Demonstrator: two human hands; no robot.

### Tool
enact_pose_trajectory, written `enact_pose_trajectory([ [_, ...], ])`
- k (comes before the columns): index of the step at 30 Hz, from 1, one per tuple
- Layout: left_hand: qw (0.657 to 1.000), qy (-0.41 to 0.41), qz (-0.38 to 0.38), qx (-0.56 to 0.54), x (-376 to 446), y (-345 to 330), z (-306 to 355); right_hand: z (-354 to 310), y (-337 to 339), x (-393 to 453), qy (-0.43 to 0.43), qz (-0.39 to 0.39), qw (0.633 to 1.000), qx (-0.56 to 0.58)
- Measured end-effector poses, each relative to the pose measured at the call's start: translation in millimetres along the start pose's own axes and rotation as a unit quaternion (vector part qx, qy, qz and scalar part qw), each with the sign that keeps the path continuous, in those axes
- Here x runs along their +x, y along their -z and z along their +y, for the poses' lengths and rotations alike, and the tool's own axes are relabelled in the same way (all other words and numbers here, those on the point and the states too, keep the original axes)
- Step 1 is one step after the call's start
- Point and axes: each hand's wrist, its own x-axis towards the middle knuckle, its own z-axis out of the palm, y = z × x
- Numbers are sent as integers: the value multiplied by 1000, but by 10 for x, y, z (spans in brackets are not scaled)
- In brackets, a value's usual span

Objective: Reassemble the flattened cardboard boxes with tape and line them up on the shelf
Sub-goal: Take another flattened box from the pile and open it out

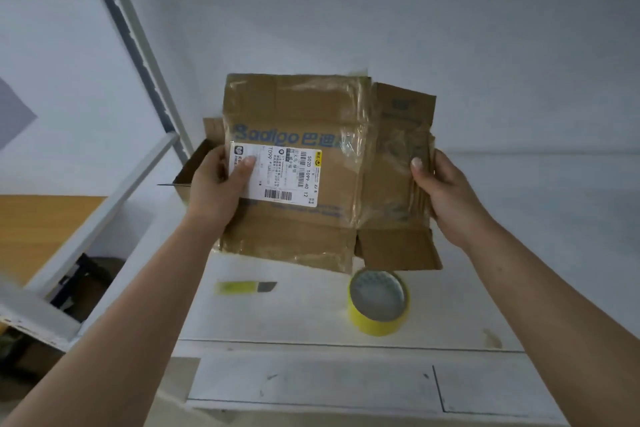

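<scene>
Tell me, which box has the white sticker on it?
The flattened box held in both hands; the open box behind it on the shelf shows no sticker.

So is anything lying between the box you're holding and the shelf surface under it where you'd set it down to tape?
Yes. The yellow tape roll sits on the shelf just below the flattened box, at its lower right corner, and a yellow cutter lies to the roll's left. Left hand and right hand grip the box's sides.

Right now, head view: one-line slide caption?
Both hands grip a flattened cardboard box above yellow tape roll and cutter.
</scene>
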Motion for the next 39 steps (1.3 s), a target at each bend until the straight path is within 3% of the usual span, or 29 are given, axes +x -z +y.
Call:
enact_pose_trajectory([
  [6,991,-22,-68,-112,328,360,-349,53,-573,171,-2,-23,1000,-10],
  [13,970,-34,-190,-148,573,682,-800,309,-1383,183,-10,50,999,2],
  [17,958,21,-209,-197,527,661,-978,462,-1524,22,-24,128,991,-7],
  [22,933,102,-232,-256,526,643,-1058,640,-1587,-166,-33,183,980,75],
  [29,924,190,-261,-207,766,608,-967,647,-1708,-197,-37,247,966,66],
  [33,896,259,-292,-212,1021,605,-846,558,-1738,-104,-48,261,961,74],
  [36,883,269,-338,-183,1121,564,-766,440,-1734,-66,-73,228,958,158],
  [39,859,297,-389,-151,1137,525,-706,534,-1660,-67,-92,198,963,157],
])
